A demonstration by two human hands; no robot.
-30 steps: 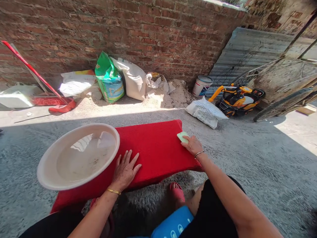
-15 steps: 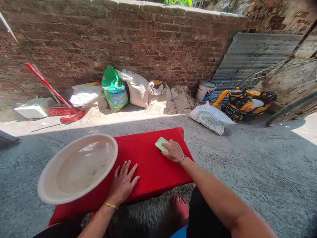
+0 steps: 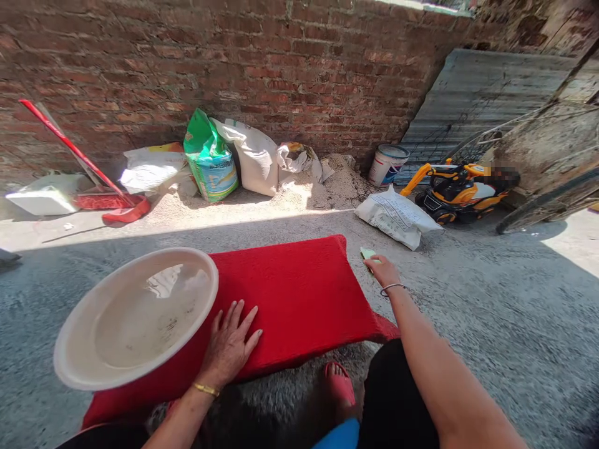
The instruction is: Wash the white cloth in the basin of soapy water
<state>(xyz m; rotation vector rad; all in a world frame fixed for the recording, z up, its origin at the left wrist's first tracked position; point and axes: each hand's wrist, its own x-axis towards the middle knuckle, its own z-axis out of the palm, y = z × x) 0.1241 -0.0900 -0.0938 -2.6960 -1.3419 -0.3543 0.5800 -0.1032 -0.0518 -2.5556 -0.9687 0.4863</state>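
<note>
My right hand is closed around one end of a flat, pale green rounded block, whose underside is mostly hidden. It is held past the right edge of the red cloth, over the concrete floor. The cloth covers a low bench or table and hangs over its edges. My left hand lies flat on the cloth with fingers spread, close beside a large pale basin. Clear water with bits of dark sediment is in the basin, which sits on the left part of the cloth.
Along the brick wall stand a green bag, a white sack and a paint bucket. A filled white bag and a toy excavator are at right. A red dustpan lies at left.
My right hand has lifted the green block off the red cloth and carried it right, beyond the edge. My left hand stays on the cloth. The view has shifted slightly.
</note>
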